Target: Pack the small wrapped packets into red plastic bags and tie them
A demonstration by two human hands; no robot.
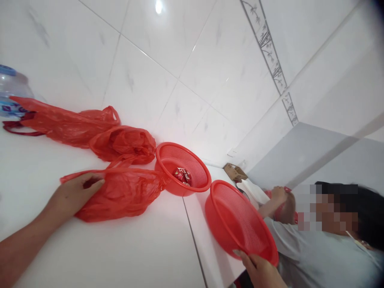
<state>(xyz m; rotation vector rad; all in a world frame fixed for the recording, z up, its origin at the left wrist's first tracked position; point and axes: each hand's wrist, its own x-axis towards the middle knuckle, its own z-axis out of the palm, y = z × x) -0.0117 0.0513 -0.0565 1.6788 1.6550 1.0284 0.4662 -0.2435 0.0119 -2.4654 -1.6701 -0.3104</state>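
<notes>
Left hand (79, 194), left of the frame, grasping a translucent red plastic bag (123, 196); right hand (262, 272), lower right, gripping a round red perforated plastic basket (240, 222) by its rim.

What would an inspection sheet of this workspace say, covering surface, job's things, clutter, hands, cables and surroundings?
Surface: white tabletop, with a dark seam across it.
Job's things: front red bag; right red basket, tilted; left red basket, with patterned red items inside.
Clutter: crumpled red bags behind the front one; bottle at far left; cardboard box beyond the baskets.
Hands: left hand holds the front red bag's edge; right hand grips the right red basket's rim.
Cables: nothing seen on the tabletop.
Surroundings: tiled wall; co-worker at right.
</notes>
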